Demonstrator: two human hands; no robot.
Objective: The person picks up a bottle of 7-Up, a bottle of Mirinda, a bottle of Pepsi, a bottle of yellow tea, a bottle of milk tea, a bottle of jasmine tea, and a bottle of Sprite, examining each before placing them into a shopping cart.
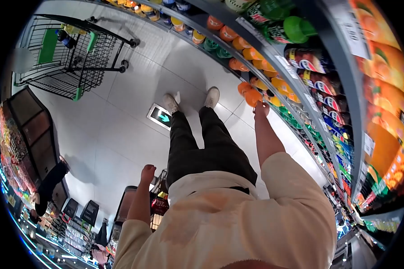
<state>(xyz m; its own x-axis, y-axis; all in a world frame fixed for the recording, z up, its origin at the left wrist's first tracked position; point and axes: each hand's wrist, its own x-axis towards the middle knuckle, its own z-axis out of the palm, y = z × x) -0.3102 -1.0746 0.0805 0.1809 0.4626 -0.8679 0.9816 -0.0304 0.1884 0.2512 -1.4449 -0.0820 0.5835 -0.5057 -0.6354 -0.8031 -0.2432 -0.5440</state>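
My right hand (261,109) is closed around the end of an orange bottle (253,97), at the edge of the shelf of drinks (274,74). A second orange bottle (244,88) lies just beyond it. My left hand (148,172) hangs low beside my body, away from the shelves; its fingers look curled, and whether anything is in them is too small to tell. Near it, partly behind my arm, is a cart with red packaged goods (160,205).
A green and black shopping cart (72,58) stands at the upper left, holding bottles. On the floor is a green arrow sign (160,116). Another person (49,184) stands by a display stand (36,121) at left. Shelves of bottles curve along the right.
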